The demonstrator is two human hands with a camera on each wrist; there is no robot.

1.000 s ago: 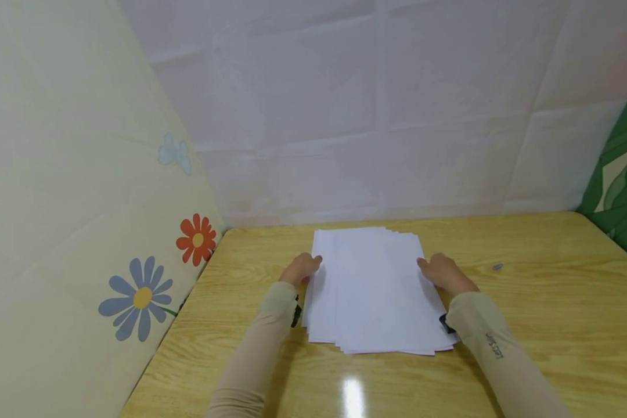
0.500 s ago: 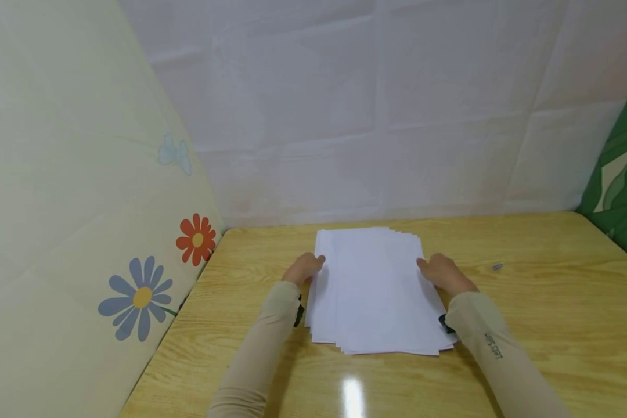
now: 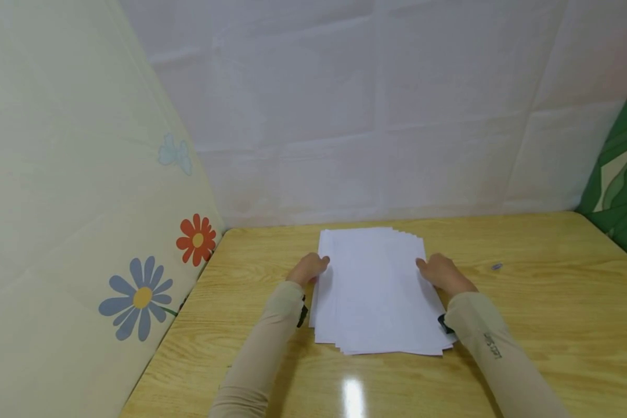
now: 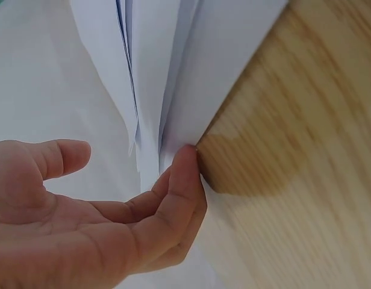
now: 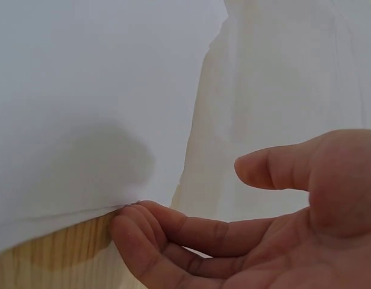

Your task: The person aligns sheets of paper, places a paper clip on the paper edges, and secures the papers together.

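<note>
A loose stack of white paper sheets (image 3: 378, 290) lies on the table, its edges staggered at the sides and along the near end. At its left edge is my left hand (image 3: 308, 268). In the left wrist view, the fingertips (image 4: 185, 161) touch the sheets' edges while the thumb stands apart from them. Along the stack's right edge is my right hand (image 3: 444, 274). The right wrist view has its fingertips (image 5: 132, 221) against the paper edge, low by the table, with the thumb raised away. Neither hand pinches the sheets.
On the wood-grain table (image 3: 554, 313), a small shiny object (image 3: 497, 266), too small to identify, lies right of my right hand. A white cloth backdrop (image 3: 376, 116) stands behind the table. A flower-printed panel (image 3: 83, 174) borders it on the left.
My left hand has moved slightly right, and the left-side sheets have shifted right with it, so the stack is narrower. My right hand has stayed nearly still.
</note>
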